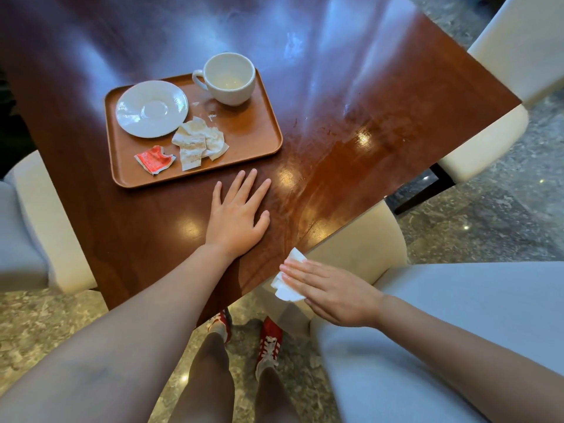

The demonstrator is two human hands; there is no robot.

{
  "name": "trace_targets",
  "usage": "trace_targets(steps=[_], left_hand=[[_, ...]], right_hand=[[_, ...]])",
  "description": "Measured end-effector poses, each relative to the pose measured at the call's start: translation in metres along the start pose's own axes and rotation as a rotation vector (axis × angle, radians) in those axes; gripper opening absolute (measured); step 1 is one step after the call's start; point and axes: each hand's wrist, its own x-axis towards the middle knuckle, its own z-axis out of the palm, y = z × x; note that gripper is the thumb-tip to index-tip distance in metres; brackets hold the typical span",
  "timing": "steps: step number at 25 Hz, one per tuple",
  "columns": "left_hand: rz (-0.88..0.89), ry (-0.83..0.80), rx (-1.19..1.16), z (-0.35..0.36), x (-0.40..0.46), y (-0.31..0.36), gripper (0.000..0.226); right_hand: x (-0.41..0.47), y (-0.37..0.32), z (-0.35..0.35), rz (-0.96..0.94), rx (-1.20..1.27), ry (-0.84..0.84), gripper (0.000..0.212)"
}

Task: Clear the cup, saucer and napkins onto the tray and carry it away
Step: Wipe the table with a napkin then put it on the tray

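A brown tray (pixel 259 138) lies on the dark wooden table (pixel 366 117). On it stand a white cup (pixel 229 79) at the far right and a white saucer (pixel 151 108) at the left. Crumpled paper wrappers (pixel 198 143) and a torn red packet (pixel 155 160) lie at the tray's near side. My left hand (pixel 236 215) rests flat on the table just in front of the tray, fingers spread, holding nothing. My right hand (pixel 332 293) presses a white napkin (pixel 285 288) at the table's near right edge, fingers straight over it.
Cream chairs surround the table: one at the left (pixel 39 224), one at the near right (pixel 427 315), one at the far right (pixel 518 56). The tabletop shows wet streaks at the right. My legs and red shoes (pixel 268 340) stand on the marble floor below.
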Motion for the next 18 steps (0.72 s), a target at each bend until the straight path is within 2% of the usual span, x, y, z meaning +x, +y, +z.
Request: trace_targets(steps=[4,8,11,14,18], left_hand=[[0.028,-0.066,-0.009,-0.005,0.001,-0.004,0.057],[0.097,-0.110,0.006,-0.012,-0.013,-0.032,0.059],[0.070,-0.099,0.048,-0.015,-0.028,-0.050,0.061],[0.058,-0.074,0.043,-0.016,-0.031,-0.053,0.062],[0.064,-0.026,-0.013,-0.015,-0.031,-0.055,0.062]], right_hand=[[-0.003,-0.001,-0.023,-0.004,-0.058,0.031,0.049],[0.036,0.018,-0.056,0.262,-0.061,0.279,0.045],[0.089,0.044,-0.079,0.391,-0.060,0.426,0.042],[0.144,0.067,-0.090,0.490,0.029,0.455,0.043],[0.206,0.089,-0.087,0.510,0.083,0.423,0.049]])
